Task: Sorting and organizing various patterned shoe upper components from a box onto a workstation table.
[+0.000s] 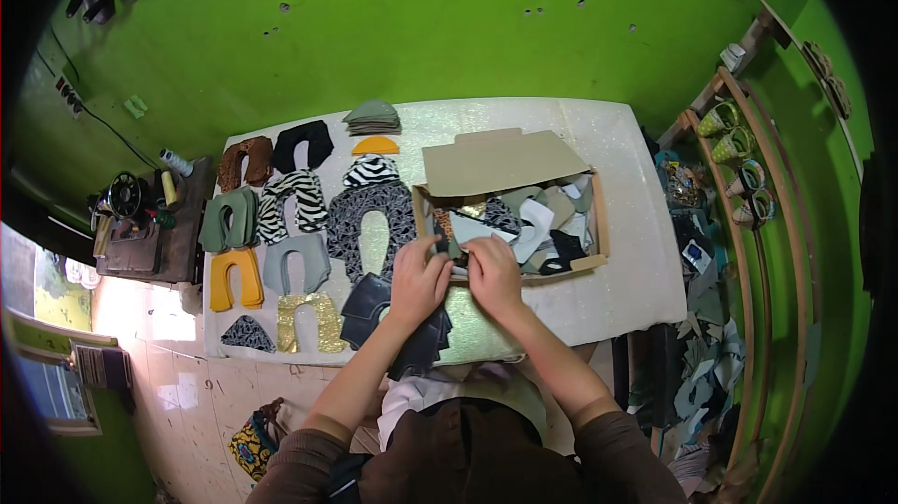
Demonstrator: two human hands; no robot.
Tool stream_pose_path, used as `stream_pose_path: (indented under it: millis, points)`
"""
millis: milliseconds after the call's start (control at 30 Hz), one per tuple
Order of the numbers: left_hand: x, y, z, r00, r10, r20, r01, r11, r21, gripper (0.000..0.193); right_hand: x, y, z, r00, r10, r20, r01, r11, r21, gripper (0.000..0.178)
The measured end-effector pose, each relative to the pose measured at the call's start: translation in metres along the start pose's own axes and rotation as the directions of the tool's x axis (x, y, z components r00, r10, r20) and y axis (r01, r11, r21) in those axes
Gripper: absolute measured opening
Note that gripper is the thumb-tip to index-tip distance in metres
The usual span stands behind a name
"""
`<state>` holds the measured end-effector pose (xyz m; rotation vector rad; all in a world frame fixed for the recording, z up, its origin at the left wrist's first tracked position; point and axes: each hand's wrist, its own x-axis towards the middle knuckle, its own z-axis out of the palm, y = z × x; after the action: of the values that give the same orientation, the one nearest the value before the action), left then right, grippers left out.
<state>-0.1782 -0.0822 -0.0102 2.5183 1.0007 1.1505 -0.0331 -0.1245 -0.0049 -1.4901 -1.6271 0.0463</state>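
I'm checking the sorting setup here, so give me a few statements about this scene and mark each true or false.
1. Both hands, the left hand and the right hand, are at the near edge of the cardboard box. True.
2. The box is empty. False: it holds mixed fabric pieces.
3. A zebra-striped piece lies among the cutouts left of the box. True.
4. The wall behind the table is blue. False: it is green.
5. The gold glitter piece sits inside the box. False: it lies on the table, at the near left.
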Motion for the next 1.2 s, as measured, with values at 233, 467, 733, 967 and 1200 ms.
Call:
stream_pose_path:
  millis: [233,467,733,967,1200]
  points:
    - [0.046,-0.017,0.049,0.966,-0.065,0.248,0.047,0.996,0.076,0.034,0.042,0.077,0.005,0.93,0.037,0.366,0.037,0.981,-0.192,0.019]
    - [0.069,-0.035,0.054,0.944,-0.169,0.284,0.106,0.969,0.223,0.042,0.07,0.107,0.039,0.705,0.033,0.708,0.266,0.914,-0.307,0.023]
    - [0.069,-0.022,0.052,0.953,-0.151,0.261,0.082,0.963,0.256,0.042,0.065,0.099,0.048,0.709,0.015,0.705,0.426,0.788,-0.445,0.018]
    - [0.059,-0.007,0.05,0.96,-0.19,0.204,0.168,0.978,0.124,0.035,0.056,0.097,-0.017,0.849,-0.103,0.518,0.33,0.869,-0.369,0.006]
    - [0.059,0.012,0.066,0.948,-0.243,0.206,0.252,0.968,-0.018,0.027,0.081,0.105,-0.075,0.972,0.126,0.2,-0.14,0.989,0.056,0.014]
